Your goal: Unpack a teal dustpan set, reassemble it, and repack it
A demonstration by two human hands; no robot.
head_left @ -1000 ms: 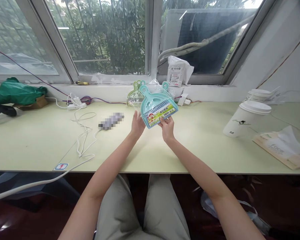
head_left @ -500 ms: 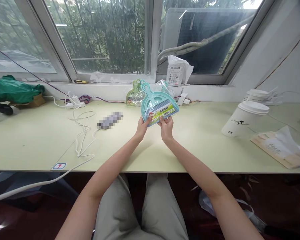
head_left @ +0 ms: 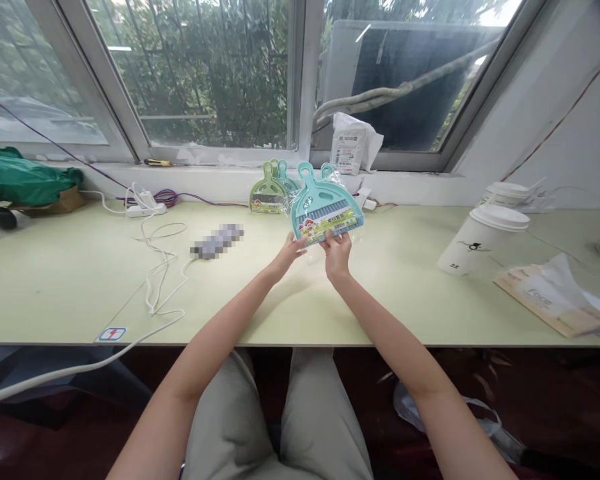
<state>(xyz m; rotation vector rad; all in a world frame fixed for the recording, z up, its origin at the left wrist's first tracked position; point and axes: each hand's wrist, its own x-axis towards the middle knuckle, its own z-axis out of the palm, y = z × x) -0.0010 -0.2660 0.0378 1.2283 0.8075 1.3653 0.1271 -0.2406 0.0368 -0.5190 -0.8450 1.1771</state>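
A turquoise mini dustpan and brush set (head_left: 324, 199) in clear plastic wrap is held up over the table. Blue-grey bristles and a printed yellow-green label show on its front. My left hand (head_left: 287, 257) grips its lower left corner with the thumb in front. At the bottom edge, my right hand (head_left: 337, 257) pinches the wrapped set, thumb on the label; the fingers behind are mostly hidden. Just beyond, a green dustpan set (head_left: 267, 191) leans by the window ledge, with a turquoise handle (head_left: 282, 169) beside it. Another turquoise handle (head_left: 327, 171) shows behind the held set.
White cables (head_left: 161, 267) and a blurred-out grey object (head_left: 219, 241) lie to the left, near a power strip (head_left: 146, 209). On the right are paper cups (head_left: 480, 241) and a tissue pack (head_left: 550, 297). A white packet (head_left: 351, 148) stands on the ledge; a green bag (head_left: 25, 177) sits far left.
The held dustpan set has shifted slightly right and turned more level, its handle moving right. More of the green set behind now shows. Both hands keep their hold.
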